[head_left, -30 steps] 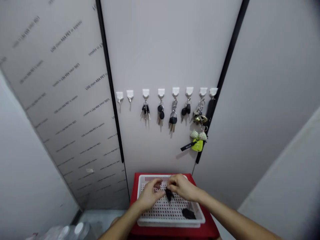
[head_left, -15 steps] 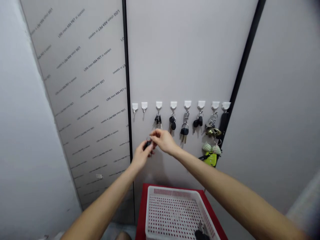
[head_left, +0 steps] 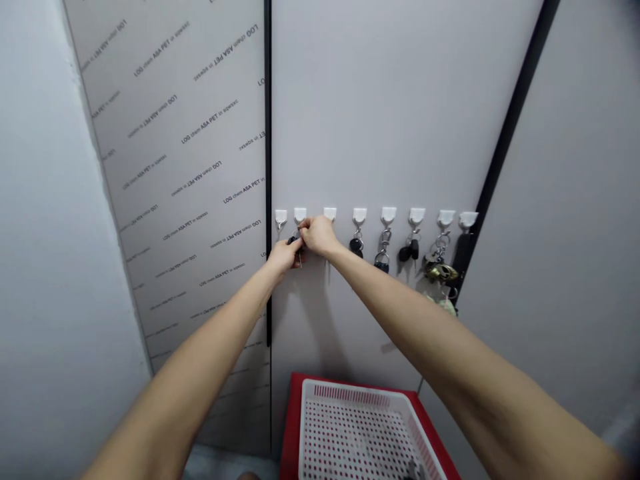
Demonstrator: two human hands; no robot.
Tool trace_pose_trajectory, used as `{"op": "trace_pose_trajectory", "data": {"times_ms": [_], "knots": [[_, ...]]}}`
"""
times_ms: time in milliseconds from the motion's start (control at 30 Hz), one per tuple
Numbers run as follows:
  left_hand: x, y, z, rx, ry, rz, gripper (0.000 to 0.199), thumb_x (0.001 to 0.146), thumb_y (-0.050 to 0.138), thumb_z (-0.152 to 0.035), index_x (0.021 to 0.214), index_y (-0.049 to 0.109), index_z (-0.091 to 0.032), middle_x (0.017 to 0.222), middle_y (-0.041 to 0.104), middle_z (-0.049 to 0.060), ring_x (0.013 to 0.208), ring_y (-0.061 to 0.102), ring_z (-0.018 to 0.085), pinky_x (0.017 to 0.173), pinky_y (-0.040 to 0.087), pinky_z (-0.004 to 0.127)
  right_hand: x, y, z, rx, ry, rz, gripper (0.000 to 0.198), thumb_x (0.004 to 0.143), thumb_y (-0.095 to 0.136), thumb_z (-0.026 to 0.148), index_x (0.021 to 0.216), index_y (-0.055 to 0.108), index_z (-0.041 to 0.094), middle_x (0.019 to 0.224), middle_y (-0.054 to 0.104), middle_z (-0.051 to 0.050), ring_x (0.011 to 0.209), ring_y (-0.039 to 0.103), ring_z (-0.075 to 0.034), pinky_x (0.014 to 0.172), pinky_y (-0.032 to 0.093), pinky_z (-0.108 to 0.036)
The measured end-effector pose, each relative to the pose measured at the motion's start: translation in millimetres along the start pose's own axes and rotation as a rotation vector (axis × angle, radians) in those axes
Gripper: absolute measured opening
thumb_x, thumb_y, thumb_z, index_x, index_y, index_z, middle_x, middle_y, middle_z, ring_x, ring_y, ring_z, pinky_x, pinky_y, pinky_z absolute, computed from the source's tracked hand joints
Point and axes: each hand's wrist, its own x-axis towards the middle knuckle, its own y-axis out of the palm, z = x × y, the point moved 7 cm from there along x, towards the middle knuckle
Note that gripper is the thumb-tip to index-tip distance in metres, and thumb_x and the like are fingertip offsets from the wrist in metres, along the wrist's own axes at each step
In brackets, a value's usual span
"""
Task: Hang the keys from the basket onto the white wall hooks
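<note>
My left hand (head_left: 285, 256) is closed on a small bunch of keys (head_left: 293, 241) with black heads, just under the second white wall hook (head_left: 300, 213) from the left. Beside it, my right hand (head_left: 320, 235) pinches the top of the same bunch, where the key ring is, close to that hook. Fingers cover the ring, so whether it touches the hook cannot be seen. The leftmost hook (head_left: 281, 217) has nothing hanging on it. My right hand and wrist hide most of what hangs from the third hook (head_left: 330, 213).
Right of my hands hang black-headed keys (head_left: 356, 247), a clipped bunch (head_left: 383, 259), another pair (head_left: 409, 251) and a bunch with a gold-coloured charm (head_left: 441, 272). Below, a white perforated basket (head_left: 306, 427) with a dark item inside sits on a red surface (head_left: 289, 427).
Both hands have risen with the keys from below the hooks to the second hook from the left. The view has shifted slightly, and my right arm now covers more of the hanging keys.
</note>
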Motion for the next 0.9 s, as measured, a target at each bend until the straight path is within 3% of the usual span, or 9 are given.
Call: {"op": "trace_pose_trajectory", "data": {"times_ms": [167, 233, 300, 367, 467, 533, 667, 833, 900], "knots": [[-17.0, -1.6, 26.7, -0.011, -0.046, 0.010, 0.022, 0.067, 0.046, -0.030, 0.074, 0.047, -0.010, 0.062, 0.050, 0.001, 0.046, 0.049, 0.005, 0.042, 0.033, 0.015, -32.4, -12.2, 4.8, -0.054, -0.190, -0.070, 0.025, 0.066, 0.039, 0.009, 0.084, 0.055, 0.010, 0.074, 0.057, -0.004, 0.070, 0.051, -0.011, 0.070, 0.038, -0.024], [-31.2, -2.2, 48.8, 0.009, -0.096, 0.006, 0.024, 0.067, 0.045, -0.030, 0.079, 0.047, -0.009, 0.066, 0.051, 0.002, 0.049, 0.049, 0.005, 0.044, 0.034, 0.016, -59.6, -11.3, -4.4, -0.085, -0.264, -0.017, 0.024, 0.065, 0.040, 0.012, 0.085, 0.055, 0.011, 0.077, 0.057, -0.003, 0.070, 0.050, -0.010, 0.068, 0.037, -0.022], [-49.7, 0.7, 78.2, 0.045, -0.160, 0.029, 0.027, 0.066, 0.045, -0.029, 0.086, 0.046, -0.010, 0.071, 0.053, 0.003, 0.053, 0.050, 0.006, 0.047, 0.035, 0.016, -95.3, 2.0, -27.8, -0.130, -0.292, 0.176, 0.023, 0.064, 0.043, 0.014, 0.083, 0.056, 0.012, 0.076, 0.057, -0.002, 0.066, 0.050, -0.009, 0.064, 0.037, -0.020], [-72.1, 9.3, 112.3, 0.093, -0.227, 0.100, 0.030, 0.066, 0.045, -0.027, 0.090, 0.045, -0.010, 0.073, 0.053, 0.004, 0.055, 0.051, 0.007, 0.048, 0.035, 0.017, -142.3, 24.5, -65.7, -0.181, -0.255, 0.494, 0.023, 0.061, 0.046, 0.015, 0.081, 0.057, 0.013, 0.071, 0.058, -0.001, 0.061, 0.050, -0.009, 0.058, 0.036, -0.019], [-110.0, 30.6, 163.4, 0.181, -0.316, 0.272, 0.030, 0.064, 0.045, -0.025, 0.090, 0.046, -0.010, 0.068, 0.054, 0.002, 0.055, 0.050, 0.008, 0.050, 0.035, 0.019, -227.7, 51.4, -132.2, -0.262, -0.123, 0.980, 0.021, 0.056, 0.051, 0.018, 0.076, 0.059, 0.015, 0.065, 0.058, -0.001, 0.057, 0.049, -0.010, 0.050, 0.034, -0.018], [-133.7, 47.4, 191.7, 0.239, -0.356, 0.397, 0.029, 0.064, 0.044, -0.025, 0.088, 0.046, -0.010, 0.063, 0.053, 0.001, 0.056, 0.050, 0.009, 0.051, 0.036, 0.021, -275.3, 57.3, -169.6, -0.337, -0.010, 1.166, 0.022, 0.053, 0.054, 0.021, 0.073, 0.060, 0.016, 0.064, 0.059, -0.002, 0.057, 0.050, -0.011, 0.047, 0.032, -0.019], [-160.9, 74.7, 221.8, 0.295, -0.350, 0.533, 0.026, 0.063, 0.043, -0.024, 0.084, 0.048, -0.010, 0.057, 0.050, 0.000, 0.056, 0.049, 0.010, 0.054, 0.037, 0.023, -313.7, 57.9, -197.8, -0.444, 0.048, 1.134, 0.029, 0.049, 0.057, 0.024, 0.077, 0.059, 0.020, 0.073, 0.060, -0.003, 0.066, 0.052, -0.016, 0.050, 0.033, -0.021], [-167.9, 88.5, 228.2, 0.346, -0.287, 0.592, 0.025, 0.063, 0.043, -0.024, 0.083, 0.049, -0.010, 0.057, 0.050, -0.001, 0.057, 0.047, 0.010, 0.058, 0.037, 0.024, -317.8, 63.1, -184.6, -0.540, -0.089, 1.085, 0.018, 0.054, 0.050, 0.015, 0.068, 0.061, 0.018, 0.069, 0.060, -0.007, 0.069, 0.053, -0.020, 0.063, 0.034, -0.030], [-169.2, 87.3, 229.6, 0.369, -0.282, 0.591, 0.024, 0.063, 0.043, -0.023, 0.082, 0.049, -0.011, 0.059, 0.050, 0.000, 0.058, 0.047, 0.011, 0.059, 0.037, 0.024, -319.8, 65.9, -176.4, -0.486, -0.164, 1.104, 0.021, 0.056, 0.048, 0.012, 0.070, 0.061, 0.018, 0.072, 0.060, -0.007, 0.071, 0.052, -0.019, 0.064, 0.034, -0.029]]}}
